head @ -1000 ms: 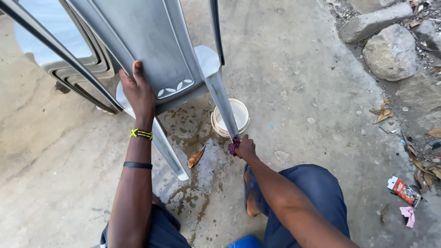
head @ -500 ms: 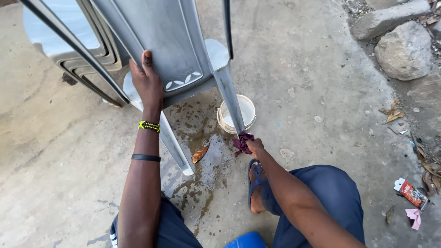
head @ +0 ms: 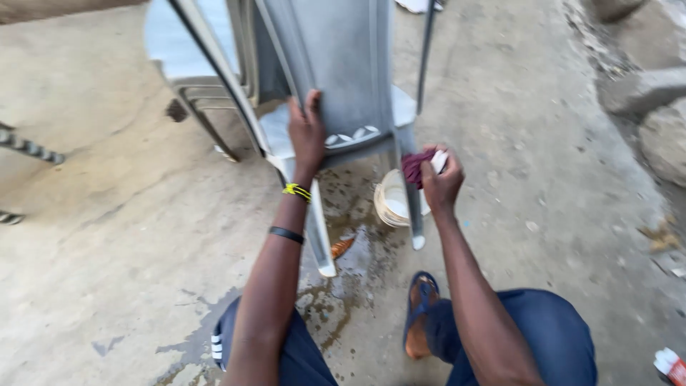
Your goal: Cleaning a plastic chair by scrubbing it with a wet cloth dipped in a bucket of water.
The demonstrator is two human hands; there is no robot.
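Head view looks down at a grey plastic chair [head: 336, 64] tipped over on a concrete floor [head: 107, 236]. More stacked chairs [head: 193, 64] sit just beside it on the left. Bare floor lies open to the left and right, and big stones [head: 643, 93] line the far right edge. The left hand [head: 307, 132] has its grip clamped on the chair's seat edge, fingers curled over it. The right hand [head: 439, 179] has its grip closed tight on a dark red cloth [head: 418, 166], pressed against the chair leg [head: 411, 193]. A white bucket [head: 391, 200] stands behind that leg; what is in it I cannot tell. A wet patch [head: 350, 271] spreads under the chair.
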